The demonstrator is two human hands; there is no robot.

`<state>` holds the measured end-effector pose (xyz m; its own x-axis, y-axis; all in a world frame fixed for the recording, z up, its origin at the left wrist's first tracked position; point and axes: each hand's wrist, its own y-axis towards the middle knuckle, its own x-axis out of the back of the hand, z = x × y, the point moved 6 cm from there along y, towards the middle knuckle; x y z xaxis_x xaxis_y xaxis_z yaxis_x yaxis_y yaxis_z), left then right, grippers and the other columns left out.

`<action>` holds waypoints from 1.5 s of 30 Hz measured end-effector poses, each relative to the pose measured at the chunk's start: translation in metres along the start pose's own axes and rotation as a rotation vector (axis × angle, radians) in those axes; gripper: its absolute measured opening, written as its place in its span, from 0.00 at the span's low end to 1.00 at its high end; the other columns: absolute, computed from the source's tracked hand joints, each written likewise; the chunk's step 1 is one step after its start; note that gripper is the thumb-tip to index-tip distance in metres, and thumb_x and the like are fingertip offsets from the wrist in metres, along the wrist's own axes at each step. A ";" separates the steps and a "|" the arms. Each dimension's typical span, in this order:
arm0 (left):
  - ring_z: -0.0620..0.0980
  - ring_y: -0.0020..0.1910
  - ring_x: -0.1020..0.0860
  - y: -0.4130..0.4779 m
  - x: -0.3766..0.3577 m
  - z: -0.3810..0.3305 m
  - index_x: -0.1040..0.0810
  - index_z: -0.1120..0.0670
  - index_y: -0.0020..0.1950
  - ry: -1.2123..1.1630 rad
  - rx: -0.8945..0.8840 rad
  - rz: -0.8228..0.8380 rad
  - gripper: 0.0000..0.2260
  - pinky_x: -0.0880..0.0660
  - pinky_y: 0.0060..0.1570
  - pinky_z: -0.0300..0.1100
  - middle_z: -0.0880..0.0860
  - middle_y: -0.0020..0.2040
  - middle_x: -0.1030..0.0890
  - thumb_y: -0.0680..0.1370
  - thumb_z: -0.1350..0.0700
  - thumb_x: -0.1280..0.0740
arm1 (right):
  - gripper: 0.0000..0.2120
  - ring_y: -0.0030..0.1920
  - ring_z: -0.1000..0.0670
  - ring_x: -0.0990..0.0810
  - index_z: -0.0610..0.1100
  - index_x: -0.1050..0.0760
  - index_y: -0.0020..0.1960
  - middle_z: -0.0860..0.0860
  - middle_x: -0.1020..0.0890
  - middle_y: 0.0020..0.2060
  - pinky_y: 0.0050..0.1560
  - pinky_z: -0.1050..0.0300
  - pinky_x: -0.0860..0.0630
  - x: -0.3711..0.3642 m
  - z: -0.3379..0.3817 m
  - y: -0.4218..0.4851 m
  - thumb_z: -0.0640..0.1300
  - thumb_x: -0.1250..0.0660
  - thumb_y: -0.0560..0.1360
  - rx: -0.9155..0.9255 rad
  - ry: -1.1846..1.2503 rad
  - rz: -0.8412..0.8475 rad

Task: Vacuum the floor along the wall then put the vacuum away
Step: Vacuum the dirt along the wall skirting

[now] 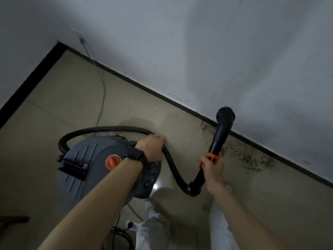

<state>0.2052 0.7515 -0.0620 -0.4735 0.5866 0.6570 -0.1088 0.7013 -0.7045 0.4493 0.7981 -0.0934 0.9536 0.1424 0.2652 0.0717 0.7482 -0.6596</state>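
A grey canister vacuum (84,166) with an orange knob hangs in front of me, lifted off the beige tile floor (59,98). My left hand (152,147) grips its top handle, where the black hose (173,165) passes. The hose loops round the body and runs to a black wand (219,139) with an orange collar. My right hand (211,168) grips the wand just below the collar. The round brush nozzle (225,116) points up, near the black baseboard (180,103). Brown dirt (250,156) lies on the floor along the wall.
A white wall (216,51) runs diagonally on the right and meets a second wall at the far-left corner. A grey cord (102,91) runs from a wall socket down across the floor. Black cables (120,235) lie near my feet. A dark wooden edge (10,220) shows at lower left.
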 end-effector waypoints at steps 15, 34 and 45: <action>0.55 0.56 0.20 0.175 -0.240 -0.187 0.22 0.53 0.63 -0.409 0.239 0.451 0.22 0.23 0.57 0.45 0.55 0.58 0.18 0.74 0.43 0.27 | 0.11 0.34 0.47 0.24 0.40 0.29 0.35 0.45 0.24 0.29 0.43 0.55 0.27 0.038 -0.129 0.222 0.33 0.28 0.72 -0.481 0.213 0.406; 0.51 0.39 0.15 0.368 -0.385 -0.055 0.19 0.53 0.40 -0.660 0.245 0.228 0.05 0.17 0.46 0.48 0.52 0.39 0.14 0.67 0.54 0.27 | 0.10 0.22 0.52 0.27 0.41 0.31 0.52 0.46 0.26 0.34 0.27 0.55 0.25 -0.108 -0.265 0.396 0.39 0.31 0.75 -0.227 0.129 0.208; 0.55 0.32 0.21 0.447 -0.410 -0.038 0.28 0.60 0.32 -1.417 0.173 0.464 0.05 0.21 0.41 0.45 0.57 0.32 0.23 0.61 0.68 0.36 | 0.18 0.38 0.45 0.17 0.43 0.39 0.59 0.43 0.16 0.44 0.36 0.52 0.19 -0.152 -0.279 0.469 0.49 0.35 0.77 0.111 -0.247 0.139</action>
<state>0.3843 0.8398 -0.6364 -0.9133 -0.2020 -0.3536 0.2327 0.4535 -0.8603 0.4191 0.9463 -0.6391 0.8511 0.3916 0.3497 -0.1001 0.7749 -0.6241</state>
